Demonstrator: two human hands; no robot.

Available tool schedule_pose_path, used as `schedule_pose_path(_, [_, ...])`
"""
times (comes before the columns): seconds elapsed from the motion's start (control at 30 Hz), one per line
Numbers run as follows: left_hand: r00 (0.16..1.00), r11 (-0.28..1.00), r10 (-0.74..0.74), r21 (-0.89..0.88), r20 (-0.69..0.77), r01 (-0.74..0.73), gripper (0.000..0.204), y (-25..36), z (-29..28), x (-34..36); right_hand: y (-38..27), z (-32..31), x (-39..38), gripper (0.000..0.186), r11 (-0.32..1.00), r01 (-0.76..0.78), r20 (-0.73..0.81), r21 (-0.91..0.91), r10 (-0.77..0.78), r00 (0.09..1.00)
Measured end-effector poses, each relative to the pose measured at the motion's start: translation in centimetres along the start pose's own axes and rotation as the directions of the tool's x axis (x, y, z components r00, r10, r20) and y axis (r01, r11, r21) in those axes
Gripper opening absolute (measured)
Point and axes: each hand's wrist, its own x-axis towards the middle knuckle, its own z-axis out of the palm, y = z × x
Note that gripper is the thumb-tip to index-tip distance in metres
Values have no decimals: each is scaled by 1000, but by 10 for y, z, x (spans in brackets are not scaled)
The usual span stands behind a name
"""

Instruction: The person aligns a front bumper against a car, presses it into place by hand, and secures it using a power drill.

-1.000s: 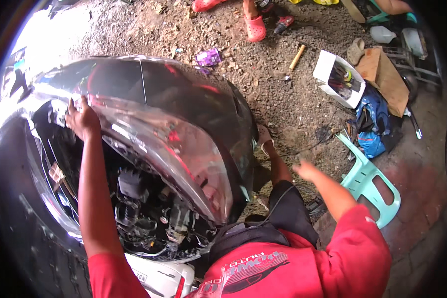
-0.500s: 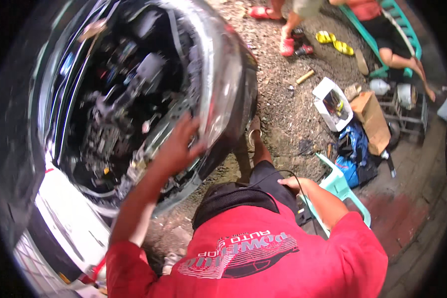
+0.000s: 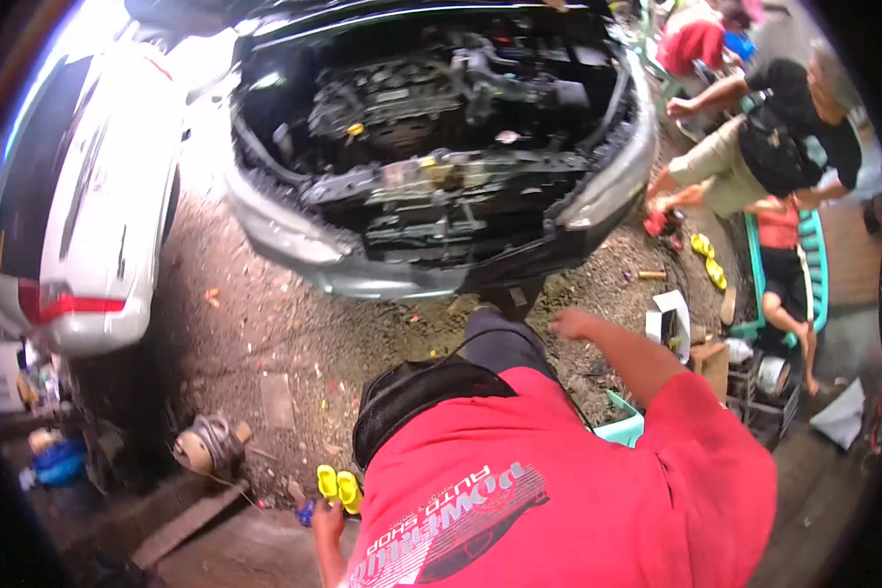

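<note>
Below the dark car (image 3: 441, 274), its bonnet up and engine (image 3: 382, 98) exposed, my right hand (image 3: 570, 324) hangs beside my dark trouser leg (image 3: 490, 333), fingers loosely apart and empty. My left hand (image 3: 329, 521) is low at the bottom, beside my red shirt; in the view it lies near yellow slippers (image 3: 335, 484) and a small blue object (image 3: 304, 511) on the ground. Its fingers are too small and blurred to tell if they hold anything.
A white car (image 3: 88, 225) stands left. Right are people (image 3: 774, 127), one reclined on a teal plastic lounger (image 3: 812, 274), a white box (image 3: 664, 321) and a mint plastic chair (image 3: 614, 427). A coiled reel (image 3: 206, 446) and plank (image 3: 186, 519) lie lower left.
My left hand has left the car's front and dropped low. My right hand has moved up and away from my leg. The view has swung, bringing the white car and more people in.
</note>
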Motion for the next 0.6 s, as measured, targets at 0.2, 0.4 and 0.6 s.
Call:
schedule_pose_path(0.2, [986,954,40,-299,162,10,53,-22,56,20,-125,-33,51,42,882,343,43,-324,-348,936])
schedule_pose_path(0.4, [986,769,-17,-628,168,120,50,-19,-19,111,-224,-15,102,38,966,122,148,-228,-90,985])
schedule_pose_path(0.6, [984,932,-177,-327,-33,157,47,-65,-179,217,-357,-31,154,39,885,106,154,-453,-40,987])
